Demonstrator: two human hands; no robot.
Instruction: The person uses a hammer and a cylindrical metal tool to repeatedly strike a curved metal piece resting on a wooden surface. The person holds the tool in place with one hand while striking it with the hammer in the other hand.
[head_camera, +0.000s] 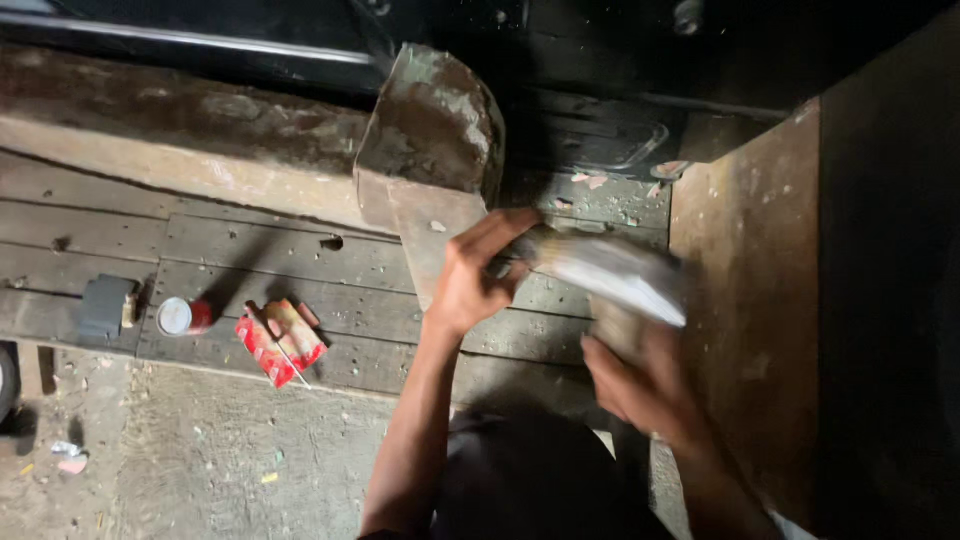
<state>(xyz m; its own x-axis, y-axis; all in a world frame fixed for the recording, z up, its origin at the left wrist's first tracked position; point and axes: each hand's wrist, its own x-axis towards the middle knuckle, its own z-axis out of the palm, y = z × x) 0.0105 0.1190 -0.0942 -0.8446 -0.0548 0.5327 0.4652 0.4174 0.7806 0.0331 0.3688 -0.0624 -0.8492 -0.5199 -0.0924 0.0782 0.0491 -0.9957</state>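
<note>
My left hand grips one end of a long pale, blurred object that runs to the right across the middle of the view. My right hand is below its right end, fingers curled against a brownish piece under it; motion blur hides the exact grip. Both hands work just in front of a heavy, worn block that stands on the plank floor.
A tall brown wooden panel stands right of my hands. On the dark planks to the left lie a red flat packet, a small red can and a grey block. Concrete floor is below.
</note>
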